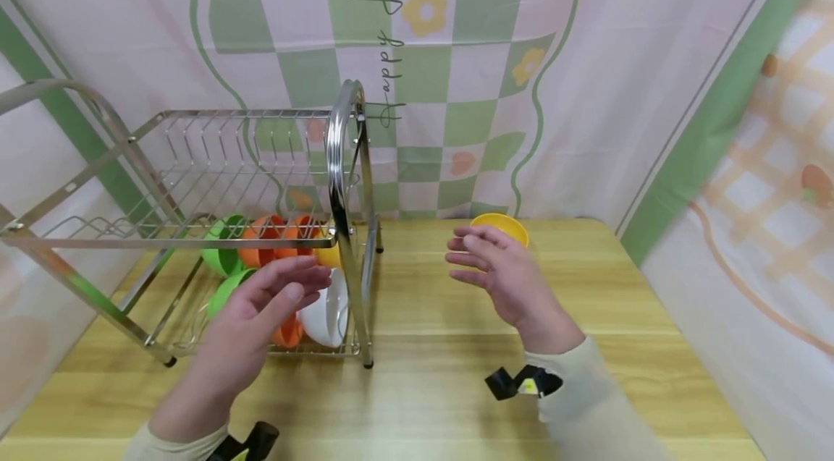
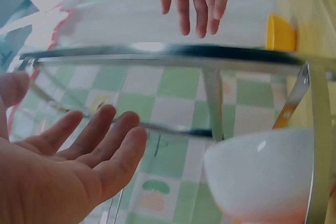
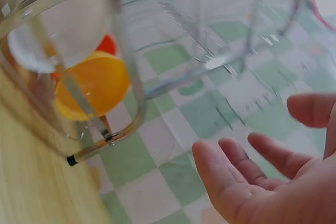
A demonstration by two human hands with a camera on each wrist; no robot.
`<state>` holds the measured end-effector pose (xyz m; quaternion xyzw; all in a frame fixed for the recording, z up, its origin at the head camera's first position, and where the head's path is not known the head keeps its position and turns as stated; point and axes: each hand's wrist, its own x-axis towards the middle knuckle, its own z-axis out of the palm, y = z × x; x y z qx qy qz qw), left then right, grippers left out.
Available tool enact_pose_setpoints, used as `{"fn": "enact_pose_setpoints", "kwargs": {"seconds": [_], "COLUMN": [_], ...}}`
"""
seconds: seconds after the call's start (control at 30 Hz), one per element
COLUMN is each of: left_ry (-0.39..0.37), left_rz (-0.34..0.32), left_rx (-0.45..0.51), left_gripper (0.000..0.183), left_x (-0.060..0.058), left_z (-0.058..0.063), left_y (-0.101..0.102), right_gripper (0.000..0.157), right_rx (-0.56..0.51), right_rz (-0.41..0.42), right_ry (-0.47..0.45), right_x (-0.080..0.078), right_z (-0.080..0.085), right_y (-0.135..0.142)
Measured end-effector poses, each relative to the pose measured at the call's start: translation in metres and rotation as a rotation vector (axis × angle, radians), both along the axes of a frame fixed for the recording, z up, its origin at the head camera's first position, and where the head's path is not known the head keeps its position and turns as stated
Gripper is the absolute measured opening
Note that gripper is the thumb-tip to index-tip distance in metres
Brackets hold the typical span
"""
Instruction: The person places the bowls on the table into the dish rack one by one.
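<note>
My left hand (image 1: 250, 323) is raised in front of the lower tier of a metal dish rack (image 1: 337, 164), its fingers loosely bent and nothing in them. Behind it on that tier stand a white bowl (image 1: 334, 313), green bowls (image 1: 220, 258), orange bowls (image 1: 254, 256) and a yellow bowl (image 1: 330, 255). Above the table to the right, my right hand (image 1: 507, 280) hangs empty with relaxed fingers. Beyond it a separate yellow bowl (image 1: 511, 225) sits near the table's back edge, partly hidden by the hand. Both wrist views show empty palms, the left (image 2: 84, 171) and the right (image 3: 268, 187).
The rack's upper tier (image 1: 247, 173) has wire slots with no dishes visible in them. A wooden table (image 1: 430, 345) carries everything. Patterned curtains (image 1: 423, 77) hang behind it and along both sides. The rack's right-hand legs stand between the left hand and the loose yellow bowl.
</note>
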<state>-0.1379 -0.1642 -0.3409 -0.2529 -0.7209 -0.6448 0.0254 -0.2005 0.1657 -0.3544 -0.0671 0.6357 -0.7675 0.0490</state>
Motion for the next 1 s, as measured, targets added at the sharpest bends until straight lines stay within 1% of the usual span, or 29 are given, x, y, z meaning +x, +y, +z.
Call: {"fn": "enact_pose_setpoints", "kwargs": {"seconds": [0.1, 0.17, 0.27, 0.37, 0.43, 0.5, 0.7, 0.87, 0.97, 1.0], "left_ry": [-0.001, -0.004, -0.014, -0.032, -0.049, -0.07, -0.155, -0.229, -0.234, -0.229], "left_rz": [-0.027, -0.037, -0.045, -0.053, -0.048, -0.024, 0.091, 0.157, 0.182, 0.188], "left_rx": [0.066, 0.095, 0.126, 0.15, 0.158, 0.157, 0.108, 0.071, 0.048, 0.038], "left_gripper": [0.03, 0.03, 0.031, 0.032, 0.033, 0.032, 0.027, 0.023, 0.022, 0.022], "left_x": [-0.003, -0.004, -0.006, -0.008, -0.009, -0.009, -0.01, -0.011, -0.012, -0.012], "left_z": [-0.001, 0.0, 0.001, 0.001, 0.001, 0.001, 0.004, 0.007, 0.008, 0.008], "left_y": [0.009, 0.014, 0.021, 0.026, 0.028, 0.031, 0.039, 0.044, 0.047, 0.047], "right_gripper": [0.022, 0.019, 0.017, 0.016, 0.017, 0.021, 0.032, 0.028, 0.027, 0.03], "right_rx": [-0.171, -0.261, -0.361, -0.42, -0.444, -0.457, -0.489, -0.494, -0.497, -0.495], "right_rz": [0.003, -0.012, -0.061, -0.125, -0.157, -0.176, -0.223, -0.288, -0.34, -0.356], "right_ry": [-0.086, -0.134, -0.226, -0.31, -0.348, -0.371, -0.413, -0.444, -0.471, -0.481], "right_x": [-0.005, -0.008, -0.01, -0.012, -0.013, -0.014, -0.021, -0.026, -0.029, -0.03], "right_z": [0.001, 0.001, 0.001, 0.0, 0.0, -0.002, -0.01, -0.017, -0.021, -0.023], "right_y": [0.019, 0.031, 0.049, 0.065, 0.074, 0.081, 0.098, 0.112, 0.118, 0.12]}}
